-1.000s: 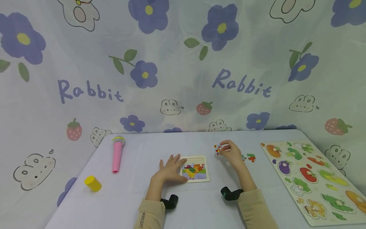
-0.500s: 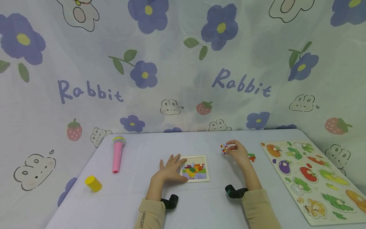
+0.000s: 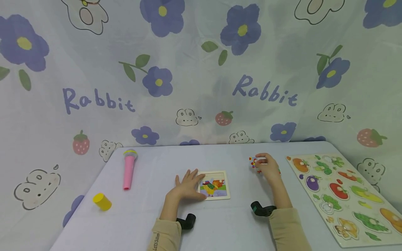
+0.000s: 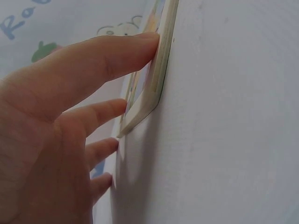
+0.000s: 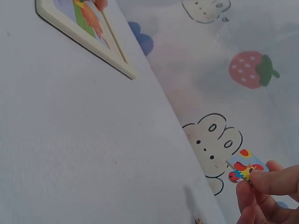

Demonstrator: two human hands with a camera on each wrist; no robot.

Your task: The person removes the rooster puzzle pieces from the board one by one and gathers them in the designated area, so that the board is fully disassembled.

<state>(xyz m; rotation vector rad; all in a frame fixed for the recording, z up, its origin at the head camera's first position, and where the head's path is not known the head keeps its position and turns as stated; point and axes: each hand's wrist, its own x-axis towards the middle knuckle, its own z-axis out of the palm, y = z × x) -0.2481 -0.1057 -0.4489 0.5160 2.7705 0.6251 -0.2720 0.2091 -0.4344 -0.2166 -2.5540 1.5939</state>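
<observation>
My left hand (image 3: 187,187) rests with spread, fairly straight fingers on the left side of a small wooden puzzle tray (image 3: 228,190). In the left wrist view its thumb (image 4: 133,50) presses on the tray's rim. Several joined pieces in the tray show a colourful bird picture (image 3: 213,188); a bare strip runs along its top. Above the table, my right hand (image 3: 268,167) pinches a jigsaw piece (image 5: 245,167) between thumb and fingers; it bears a red, yellow and blue print. Loose puzzle pieces lie beneath that hand, mostly hidden by it.
A vegetable peg-puzzle board (image 3: 342,198) lies along the right side of the table. On the left are a pink toy microphone (image 3: 128,170) and a yellow cylinder (image 3: 102,201). A printed curtain (image 3: 201,87) hangs behind the table's back edge.
My right hand has moved to the right with the jigsaw piece, away from the tray and over the loose pieces. The left hand and tray have stayed put.
</observation>
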